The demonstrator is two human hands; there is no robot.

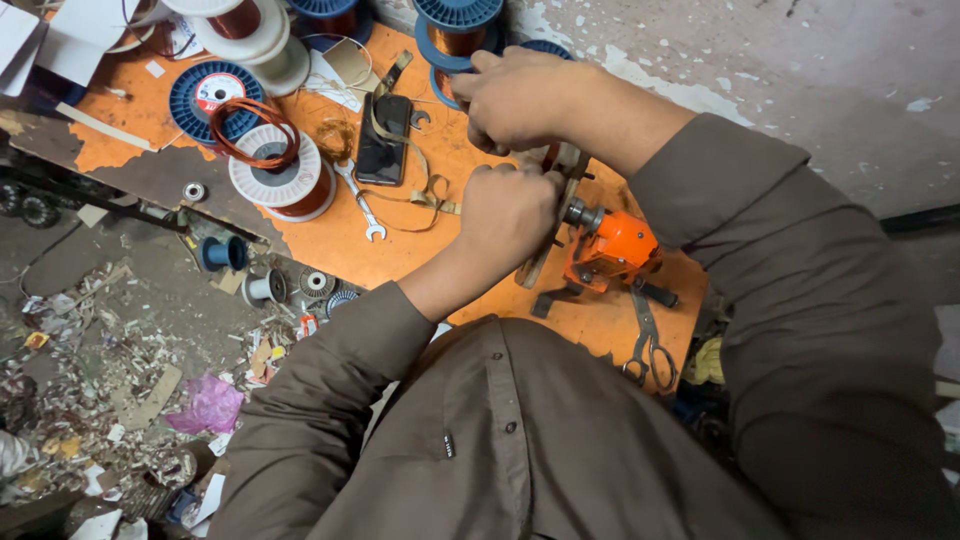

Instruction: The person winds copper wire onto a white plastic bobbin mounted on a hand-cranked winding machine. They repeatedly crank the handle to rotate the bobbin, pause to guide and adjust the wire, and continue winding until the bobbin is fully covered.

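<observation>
Here the orange worktop (340,240) fills the middle, chipped along its left edge, above a floor (110,400) littered with scraps. Near its right edge sits an orange winder (610,250); the wooden frame (560,190) on its shaft is gripped by both hands, the left hand (505,215) with fingers closed low on it, the right hand (515,95) curled over the top. A steady, square grip likely serves best. Wire spools (280,170), a phone (383,140), wrench (362,205) and scissors (650,350) lie around.
</observation>
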